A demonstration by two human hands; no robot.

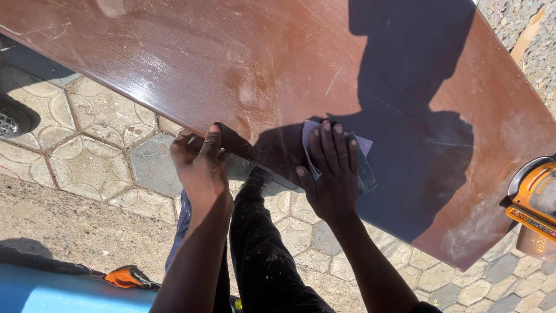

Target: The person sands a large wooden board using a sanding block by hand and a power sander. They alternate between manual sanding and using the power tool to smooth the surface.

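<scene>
Left hand [200, 159] is gripping the near edge of the brown board [191, 64] at centre-left of the frame, fingers curled under the edge, thumb lying on top. Right hand [333, 171] is pressing flat on a sheet of sandpaper [365, 174] just right of centre, fingers [327, 142] spread and extended, not curled around anything. The sandpaper is lying on the board's glossy, scratched face near its lower edge. The board is running diagonally from upper left to lower right, casting the person's shadow over itself. An orange power tool [536, 203] is sitting at the right edge, beside the board. Patterned paving [87, 150] is showing below, lower left.
</scene>
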